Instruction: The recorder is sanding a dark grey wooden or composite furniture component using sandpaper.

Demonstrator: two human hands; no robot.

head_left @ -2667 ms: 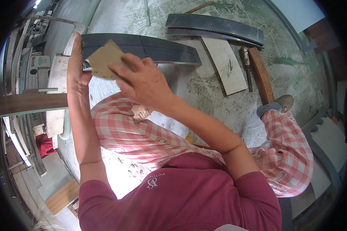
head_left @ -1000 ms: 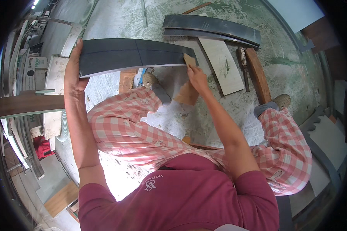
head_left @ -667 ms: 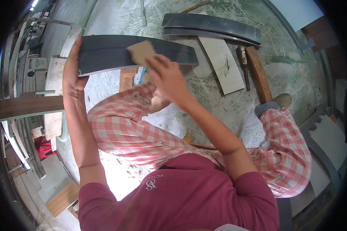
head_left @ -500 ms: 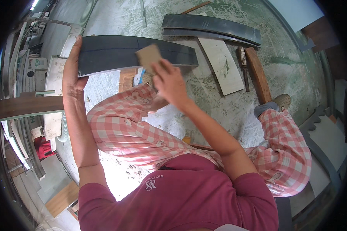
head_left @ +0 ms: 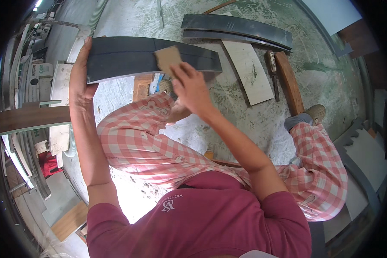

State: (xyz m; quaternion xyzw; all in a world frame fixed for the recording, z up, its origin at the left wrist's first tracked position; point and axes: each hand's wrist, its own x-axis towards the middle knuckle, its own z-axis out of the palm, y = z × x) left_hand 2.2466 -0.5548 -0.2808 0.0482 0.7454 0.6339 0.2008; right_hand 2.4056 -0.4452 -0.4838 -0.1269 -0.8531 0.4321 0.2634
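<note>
A long dark grey board [head_left: 120,52] with a thin line drawn along its face is held up in front of me, tilted. My left hand [head_left: 82,71] grips its left end, thumb below and fingers partly hidden behind the edge. Pinched in my right hand [head_left: 190,88] is a tan piece of sandpaper [head_left: 167,59], which lies against the board's face near the middle. The grit side cannot be seen.
Two dark boards [head_left: 236,26] lie on the floor ahead, over a pale panel [head_left: 249,73]. A chisel-like tool [head_left: 272,71] rests beside a brown wooden bar [head_left: 289,81]. Stacked planks and a ribbed hose [head_left: 98,17] stand at left; a wood block [head_left: 142,88] sits under the board.
The sandpaper and my right hand have shifted slightly up and right over the board. The board's near edge sits a little higher; my left hand keeps its grip.
</note>
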